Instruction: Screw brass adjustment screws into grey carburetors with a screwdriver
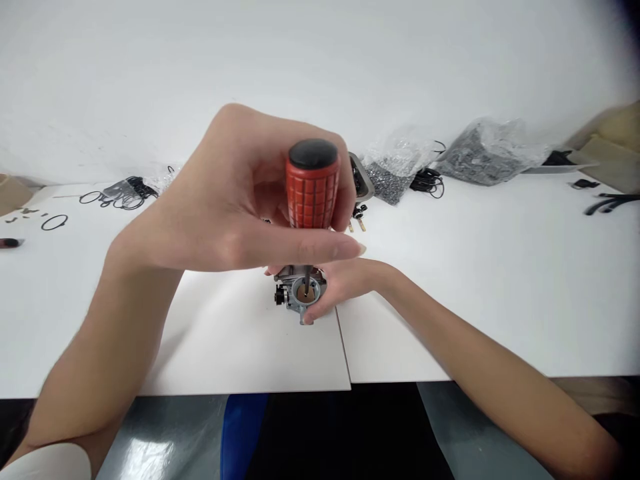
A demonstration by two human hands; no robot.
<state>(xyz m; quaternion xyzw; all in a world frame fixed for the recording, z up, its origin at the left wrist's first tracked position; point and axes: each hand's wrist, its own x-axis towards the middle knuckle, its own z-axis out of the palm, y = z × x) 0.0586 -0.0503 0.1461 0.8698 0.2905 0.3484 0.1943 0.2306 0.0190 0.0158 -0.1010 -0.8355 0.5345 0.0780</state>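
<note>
My left hand (230, 207) is closed around the red, grooved handle of a screwdriver (313, 190) with a black end cap. The screwdriver stands nearly upright, its shaft reaching down into the round bore of a metal carburetor (299, 311). Inside the bore a brass-coloured disc shows at the tip; whether the tip sits in a screw is too small to tell. From the right side, my right hand (340, 287) grips the carburetor on the white table, thumb on its near edge. The far fingers are mostly hidden behind my left hand and the carburetor.
Along the wall lie plastic bags of small dark parts (485, 153), coiled black cables (427, 181) and a metal tray (364, 177). Black hoses (613, 203) rest at the right. A black ring (54, 222) and another dark-tipped handle (10, 243) lie left. A seam (343, 343) crosses the white tabletop.
</note>
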